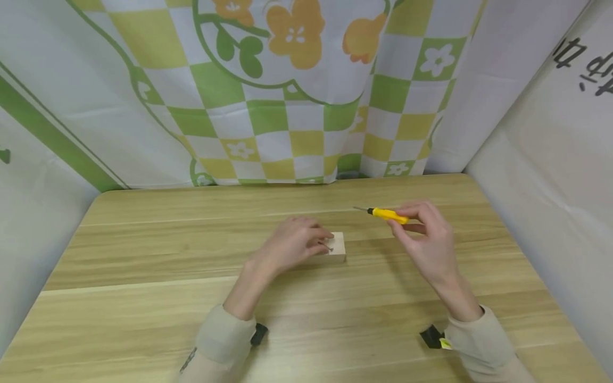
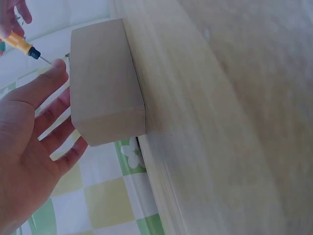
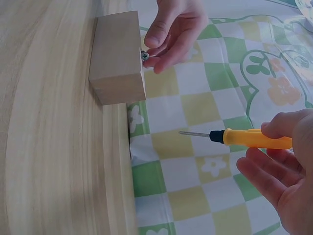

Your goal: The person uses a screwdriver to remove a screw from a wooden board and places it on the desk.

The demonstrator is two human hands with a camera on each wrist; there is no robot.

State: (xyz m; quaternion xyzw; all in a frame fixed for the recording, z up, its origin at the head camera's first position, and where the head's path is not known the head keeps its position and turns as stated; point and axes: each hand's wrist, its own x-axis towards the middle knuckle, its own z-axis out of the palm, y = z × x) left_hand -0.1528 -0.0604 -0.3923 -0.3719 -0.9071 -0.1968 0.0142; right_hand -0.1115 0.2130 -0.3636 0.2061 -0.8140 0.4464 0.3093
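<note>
A pale wooden block [image 1: 338, 246] lies on the table, with a cross-head screw [image 3: 145, 56] standing out of its top face. My left hand [image 1: 292, 242] is over the block, its fingers relaxed and spread; thumb and fingertips are close beside the screw, without a grip on it. Up and to the right, my right hand [image 1: 428, 242] holds a yellow screwdriver [image 1: 386, 214] by the handle, between thumb and fingers. Its thin metal shaft points left, in the air and apart from the screw. From the left wrist, the block's side [image 2: 105, 73] hides part of the left fingers.
The wood-grain table [image 1: 143, 319] reaches back to a checked, flowered cloth [image 1: 268, 117] hanging behind it. White sheets [image 1: 541, 159] enclose the sides. Dark wrist pieces [image 1: 432, 337] show at both cuffs.
</note>
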